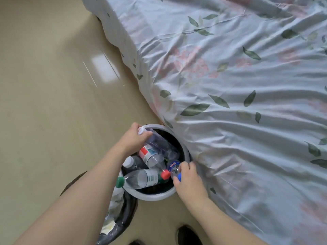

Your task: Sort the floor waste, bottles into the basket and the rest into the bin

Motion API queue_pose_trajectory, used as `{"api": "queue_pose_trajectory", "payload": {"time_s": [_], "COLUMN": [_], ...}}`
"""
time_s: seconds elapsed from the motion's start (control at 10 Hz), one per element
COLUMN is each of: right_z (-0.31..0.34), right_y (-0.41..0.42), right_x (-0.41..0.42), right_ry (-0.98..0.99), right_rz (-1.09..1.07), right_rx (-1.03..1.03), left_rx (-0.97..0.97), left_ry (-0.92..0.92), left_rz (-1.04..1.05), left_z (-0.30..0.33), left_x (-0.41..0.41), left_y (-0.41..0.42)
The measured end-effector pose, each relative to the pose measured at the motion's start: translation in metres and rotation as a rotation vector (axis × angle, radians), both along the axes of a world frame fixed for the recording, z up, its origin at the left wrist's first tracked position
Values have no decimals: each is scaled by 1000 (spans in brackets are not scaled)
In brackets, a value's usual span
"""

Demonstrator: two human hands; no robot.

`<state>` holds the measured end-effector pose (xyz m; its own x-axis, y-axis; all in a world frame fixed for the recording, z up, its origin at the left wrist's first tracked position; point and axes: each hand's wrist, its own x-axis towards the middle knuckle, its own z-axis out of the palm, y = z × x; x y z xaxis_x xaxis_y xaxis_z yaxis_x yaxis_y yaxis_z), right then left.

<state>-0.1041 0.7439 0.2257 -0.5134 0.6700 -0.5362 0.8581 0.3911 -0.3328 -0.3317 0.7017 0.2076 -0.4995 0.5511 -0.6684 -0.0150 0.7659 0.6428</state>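
Clear bottle (pixel 155 140) gripped by left hand (pixel 134 137) at basket (pixel 152 196)'s ten o'clock; right hand (pixel 187 175) pinches blue-capped bottle (pixel 174 169) at four; let both go low inside

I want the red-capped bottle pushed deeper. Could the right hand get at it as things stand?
Probably not right away: the right hand is next to the red-capped bottle with nothing between them, but its fingers already hold a blue-capped bottle, so it must let go first.

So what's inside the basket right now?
Plastic bottles only: green-capped bottle, red-capped bottle, white-capped bottle in the basket. Anything beneath them is covered.
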Motion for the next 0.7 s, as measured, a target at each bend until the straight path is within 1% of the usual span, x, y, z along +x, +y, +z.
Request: {"api": "queue_pose_trajectory", "payload": {"time_s": [0.1,0.2,0.3,0.4,0.5,0.6,0.7], "right_z": [-5,-8,-13,-18,-19,-23,-13], "right_y": [1,3,6,4,0,-4,-6], "right_x": [-3,-4,-8,-14,-23,-26,-30], "right_ry": [52,56,-36,-117,-146,-135,-137], "right_rz": [-78,-172,-240,-403,-544,-628,-574], "right_rx": [-116,-210,-275,-379,-450,-424,-333], "left_rx": [19,24,33,106,141,158,163], "left_ry": [-24,-65,-106,-164,-150,-137,-109], "left_rz": [37,70,111,192,246,271,308], "left_z": [-5,-3,-3,-5,-6,-5,0], "left_x": [-7,-8,-3,5,12,16,17], "left_y": [1,0,-3,-4,-8,-14,-20]}}
